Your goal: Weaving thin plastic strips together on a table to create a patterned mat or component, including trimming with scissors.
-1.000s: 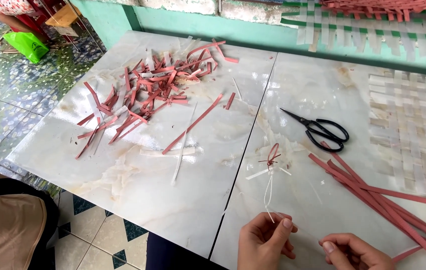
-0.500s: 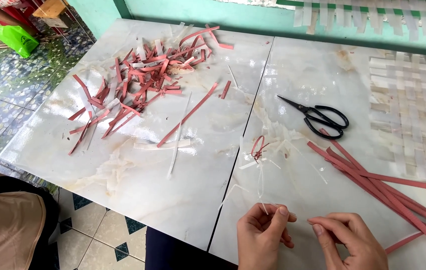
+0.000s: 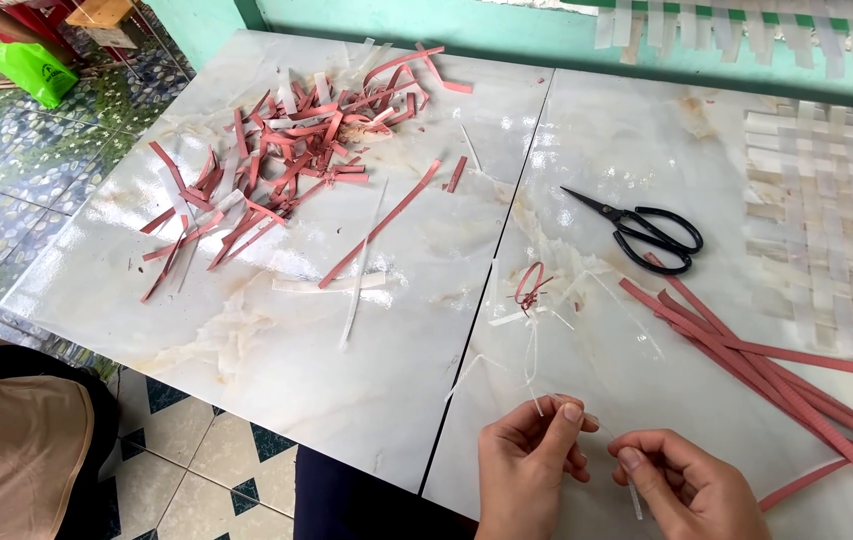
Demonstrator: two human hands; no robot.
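At the near edge of the marble table (image 3: 367, 400), my left hand (image 3: 532, 460) and my right hand (image 3: 687, 485) each pinch a thin clear plastic strip (image 3: 597, 425) stretched between them. Its end hangs below my right fingers. Just beyond lies a small knotted piece of red and clear strips (image 3: 530, 292). Black scissors (image 3: 642, 232) rest farther back, to the right.
A pile of cut red and clear strip scraps (image 3: 292, 150) covers the far left of the table. Long red strips (image 3: 767, 365) lie at the right. A woven clear mat (image 3: 827, 220) sits at the far right. Another person's leg (image 3: 17, 440) is at the lower left.
My hands have moved apart, drawing the clear strip out between them. The view has shifted slightly, and the knotted piece stays on the table.
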